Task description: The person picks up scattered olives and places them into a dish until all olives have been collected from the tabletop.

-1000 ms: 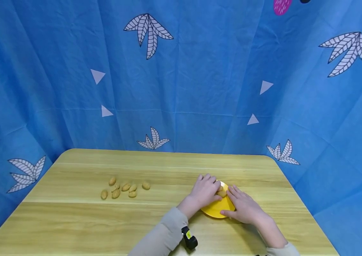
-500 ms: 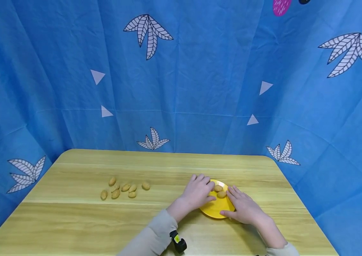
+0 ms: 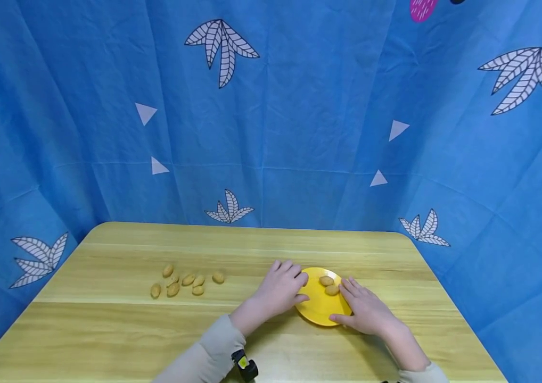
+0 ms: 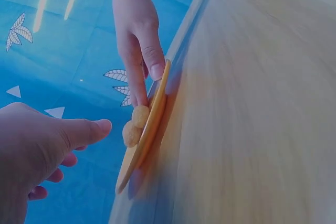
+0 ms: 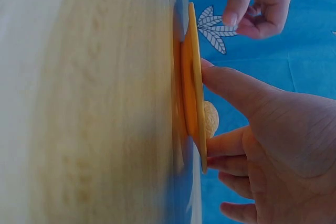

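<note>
A yellow plate [image 3: 319,306] lies on the table at the right of centre. Two oval, rough-skinned tan nuts [image 3: 326,280] that look like walnuts sit on its far right part. My right hand [image 3: 367,308] rests on the plate's right rim, thumb and fingers spread and fairly straight, fingertips close to the nearer nut [image 5: 211,120]. Over the plate's left edge hovers my left hand [image 3: 278,290], its fingers loosely bent with nothing between them. In the left wrist view a gap shows between the left thumb [image 4: 89,132] and the nuts [image 4: 132,134].
Several more of the tan nuts [image 3: 172,289] lie loosely grouped on the left half of the wooden table [image 3: 108,335]. A blue patterned curtain [image 3: 300,106] hangs behind and at both sides of the table.
My left hand has let go of a nut on the plate and drawn back to the left, uncovering both nuts. The right hand has stayed on the rim.
</note>
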A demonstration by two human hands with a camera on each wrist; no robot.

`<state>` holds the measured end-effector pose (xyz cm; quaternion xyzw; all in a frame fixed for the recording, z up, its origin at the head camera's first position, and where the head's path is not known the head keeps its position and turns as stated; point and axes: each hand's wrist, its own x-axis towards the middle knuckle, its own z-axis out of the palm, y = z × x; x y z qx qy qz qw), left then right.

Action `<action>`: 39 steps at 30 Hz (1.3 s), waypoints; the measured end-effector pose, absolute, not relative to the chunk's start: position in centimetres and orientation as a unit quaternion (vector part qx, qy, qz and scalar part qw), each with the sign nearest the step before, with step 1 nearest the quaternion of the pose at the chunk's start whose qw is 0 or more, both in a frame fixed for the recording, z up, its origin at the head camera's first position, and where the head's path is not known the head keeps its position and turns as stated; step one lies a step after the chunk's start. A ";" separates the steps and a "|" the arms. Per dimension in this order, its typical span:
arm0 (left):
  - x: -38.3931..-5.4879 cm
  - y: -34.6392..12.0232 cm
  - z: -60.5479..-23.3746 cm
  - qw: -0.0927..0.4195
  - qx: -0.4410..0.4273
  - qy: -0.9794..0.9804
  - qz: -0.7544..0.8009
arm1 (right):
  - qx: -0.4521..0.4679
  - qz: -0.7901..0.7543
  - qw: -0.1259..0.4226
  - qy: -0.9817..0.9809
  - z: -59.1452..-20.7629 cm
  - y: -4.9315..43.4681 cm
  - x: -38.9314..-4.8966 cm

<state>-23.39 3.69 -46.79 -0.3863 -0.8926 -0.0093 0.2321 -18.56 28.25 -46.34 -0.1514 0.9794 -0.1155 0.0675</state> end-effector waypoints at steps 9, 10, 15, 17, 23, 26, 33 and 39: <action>-22.8 0.8 -47.0 0.227 -0.380 -0.896 0.001 | -0.159 -0.119 0.068 0.978 -45.9 28.3 -18.3; -22.7 0.4 -47.0 0.225 -0.377 -0.899 0.000 | -0.159 -0.120 0.068 0.978 -45.9 28.2 -18.3; -22.3 -1.5 -47.1 0.229 -0.358 -0.905 -0.011 | -0.158 -0.127 0.073 0.977 -45.9 28.2 -18.2; -22.3 -2.1 -47.2 0.236 -0.349 -0.907 -0.017 | -0.158 -0.126 0.073 0.977 -45.9 28.2 -18.2; -22.5 -4.0 -47.0 0.249 -0.311 -0.916 -0.041 | -0.161 -0.129 0.072 0.976 -45.6 28.2 -18.1; -22.6 -4.7 -46.5 0.233 -0.283 -0.929 -0.057 | -0.160 -0.129 0.071 0.976 -45.6 28.2 -18.1; -22.7 -6.2 -45.8 0.212 -0.222 -0.946 -0.101 | -0.160 -0.131 0.069 0.976 -45.7 28.2 -18.2; -23.2 -7.1 -45.9 0.217 -0.186 -0.950 -0.123 | -0.158 -0.133 0.071 0.976 -45.7 28.2 -18.2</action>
